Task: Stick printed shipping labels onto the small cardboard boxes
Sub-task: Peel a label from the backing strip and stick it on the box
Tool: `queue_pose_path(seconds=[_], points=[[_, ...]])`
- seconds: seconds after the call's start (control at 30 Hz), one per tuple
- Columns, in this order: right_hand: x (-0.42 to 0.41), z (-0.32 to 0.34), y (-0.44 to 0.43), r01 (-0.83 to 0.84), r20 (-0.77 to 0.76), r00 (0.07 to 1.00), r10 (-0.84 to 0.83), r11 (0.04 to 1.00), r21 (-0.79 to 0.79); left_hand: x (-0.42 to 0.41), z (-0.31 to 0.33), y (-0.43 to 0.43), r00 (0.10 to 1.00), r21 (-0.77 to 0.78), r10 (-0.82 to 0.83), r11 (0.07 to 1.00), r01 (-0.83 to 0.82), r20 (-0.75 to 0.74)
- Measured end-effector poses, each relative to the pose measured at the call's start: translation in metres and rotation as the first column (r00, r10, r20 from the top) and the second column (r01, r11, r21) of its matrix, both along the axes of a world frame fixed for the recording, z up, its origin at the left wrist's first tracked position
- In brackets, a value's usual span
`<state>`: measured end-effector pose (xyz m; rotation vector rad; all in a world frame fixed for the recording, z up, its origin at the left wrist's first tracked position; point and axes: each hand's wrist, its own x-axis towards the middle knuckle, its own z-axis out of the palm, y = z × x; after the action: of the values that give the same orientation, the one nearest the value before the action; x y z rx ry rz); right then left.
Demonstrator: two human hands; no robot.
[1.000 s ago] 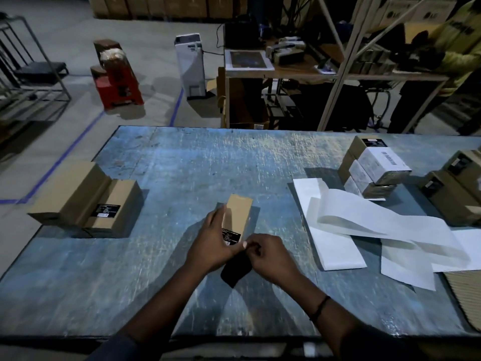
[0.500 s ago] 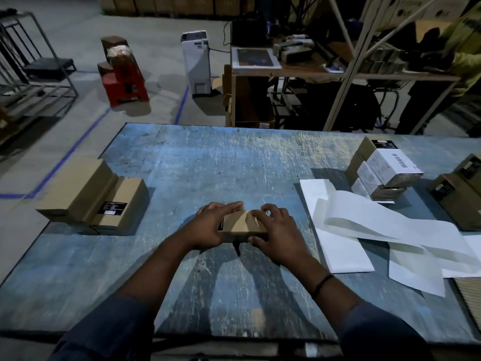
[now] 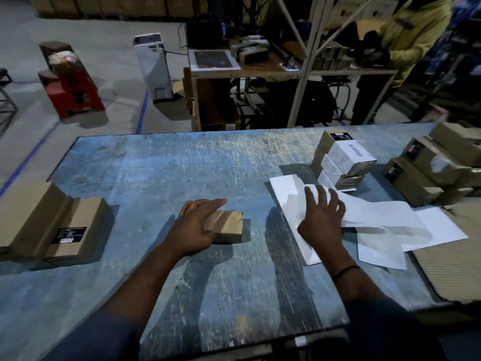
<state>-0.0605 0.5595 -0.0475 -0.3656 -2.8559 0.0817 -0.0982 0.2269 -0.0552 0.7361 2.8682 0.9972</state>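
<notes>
A small brown cardboard box (image 3: 229, 225) lies flat on the blue table (image 3: 161, 165), near the middle. My left hand (image 3: 194, 227) rests on its left part, fingers stretched over the top and thumb against its near side. My right hand (image 3: 322, 217) is apart from the box, spread with straight fingers over the strip of white label sheets (image 3: 385, 222) that lies curled to the right. Whether it touches the paper I cannot tell.
Brown boxes, one with a black label (image 3: 69, 233), sit at the left edge. A stack of boxes with white labels (image 3: 343, 160) and more brown boxes (image 3: 426, 170) stand at the right. Corrugated cardboard (image 3: 453, 259) lies front right. Behind the table are a desk and a person in yellow (image 3: 411, 37).
The box went from upright in both hands to flat on the table. My right hand has let go of it and moved right onto the label sheets. The view shifted slightly right.
</notes>
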Motion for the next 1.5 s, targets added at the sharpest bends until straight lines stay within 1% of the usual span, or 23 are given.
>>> queue_pose_path(seconds=[0.1, 0.17, 0.23, 0.3, 0.4, 0.47, 0.53, 0.63, 0.7, 0.77, 0.83, 0.9, 1.0, 1.03, 1.07, 1.13, 1.2, 1.23, 1.27, 1.3, 1.4, 1.47, 1.5], points=[[0.008, -0.011, 0.031, 0.022, 0.005, 1.0, -0.023, 0.993, 0.117, 0.014, 0.013, 0.032, 0.999, 0.207, -0.008, 0.978, 0.019, -0.053], [0.015, -0.012, 0.04, -0.024, -0.078, 0.996, 0.039, 0.983, 0.182, 0.024, 0.02, 0.056, 0.998, 0.27, -0.033, 0.962, 0.044, -0.045], [0.021, -0.006, 0.034, -0.099, -0.196, 0.97, 0.142, 0.971, 0.216, 0.033, 0.025, 0.078, 0.996, 0.255, -0.09, 0.962, 0.093, -0.022], [0.027, 0.001, 0.015, -0.233, -0.293, 0.909, 0.297, 0.944, 0.233, 0.041, 0.028, 0.097, 0.987, 0.214, -0.146, 0.968, 0.13, 0.062], [0.041, 0.007, -0.024, -0.479, -0.34, 0.767, 0.544, 0.838, 0.26, 0.051, 0.028, 0.116, 0.968, 0.144, -0.174, 0.978, 0.148, 0.183], [0.05, 0.007, -0.04, -0.558, -0.372, 0.706, 0.603, 0.797, 0.231, 0.056, 0.025, 0.117, 0.95, 0.194, -0.18, 0.972, 0.132, 0.255], [0.056, 0.003, -0.045, -0.522, -0.412, 0.738, 0.534, 0.839, 0.152, 0.063, 0.021, 0.111, 0.932, 0.274, -0.177, 0.958, 0.088, 0.317], [0.064, -0.001, -0.043, -0.397, -0.449, 0.805, 0.387, 0.915, 0.077, 0.077, 0.017, 0.096, 0.941, 0.401, -0.069, 0.913, -0.074, 0.331], [0.066, 0.0, -0.042, -0.313, -0.467, 0.829, 0.308, 0.947, 0.069, 0.082, 0.015, 0.086, 0.946, 0.487, 0.045, 0.849, -0.205, 0.321], [0.067, 0.001, -0.039, -0.231, -0.463, 0.858, 0.224, 0.972, 0.042, 0.085, 0.011, 0.075, 0.934, 0.586, 0.149, 0.744, -0.321, 0.324], [0.068, 0.0, -0.032, -0.158, -0.389, 0.908, 0.156, 0.987, 0.029, 0.09, 0.01, 0.064, 0.897, 0.651, 0.247, 0.621, -0.436, 0.366], [0.067, -0.005, -0.024, -0.11, -0.281, 0.953, 0.116, 0.993, 0.036, 0.092, 0.011, 0.051, 0.847, 0.671, 0.343, 0.518, -0.531, 0.405], [0.062, -0.012, -0.01, -0.091, -0.203, 0.975, 0.09, 0.996, 0.002, 0.093, 0.017, 0.022, 0.808, 0.688, 0.48, 0.458, -0.563, 0.341], [0.061, -0.014, -0.005, -0.104, -0.201, 0.975, 0.097, 0.994, -0.027, 0.093, 0.021, 0.009, 0.808, 0.688, 0.507, 0.471, -0.552, 0.302], [0.059, -0.015, -0.001, -0.126, -0.2, 0.973, 0.112, 0.99, -0.059, 0.094, 0.026, -0.006, 0.816, 0.676, 0.518, 0.507, -0.535, 0.257], [0.056, -0.019, 0.007, -0.192, -0.184, 0.968, 0.168, 0.974, -0.117, 0.099, 0.04, -0.042, 0.852, 0.596, 0.51, 0.649, -0.472, 0.119], [0.056, -0.024, 0.012, -0.279, -0.121, 0.958, 0.262, 0.945, -0.167, 0.104, 0.056, -0.084, 0.881, 0.41, 0.462, 0.827, -0.386, -0.104], [0.057, -0.028, 0.013, -0.325, -0.08, 0.946, 0.315, 0.928, -0.183, 0.107, 0.063, -0.103, 0.879, 0.29, 0.428, 0.886, -0.362, -0.212], [0.06, -0.032, 0.012, -0.365, -0.039, 0.93, 0.365, 0.909, -0.2, 0.107, 0.067, -0.123, 0.878, 0.177, 0.386, 0.921, -0.348, -0.283], [0.064, -0.034, 0.009, -0.397, 0.001, 0.913, 0.407, 0.891, -0.221, 0.107, 0.067, -0.141, 0.887, 0.085, 0.346, 0.938, -0.336, -0.306], [0.077, -0.038, -0.005, -0.469, 0.107, 0.853, 0.51, 0.841, -0.269, 0.107, 0.056, -0.189, 0.926, -0.084, 0.276, 0.948, -0.306, -0.258], [0.084, -0.038, -0.018, -0.499, 0.113, 0.831, 0.545, 0.819, -0.286, 0.112, 0.063, -0.197, 0.917, -0.102, 0.282, 0.942, -0.321, -0.283], [0.086, -0.038, -0.024, -0.503, 0.106, 0.826, 0.553, 0.81, -0.3, 0.114, 0.071, -0.185, 0.902, -0.102, 0.307, 0.931, -0.351, -0.304]])
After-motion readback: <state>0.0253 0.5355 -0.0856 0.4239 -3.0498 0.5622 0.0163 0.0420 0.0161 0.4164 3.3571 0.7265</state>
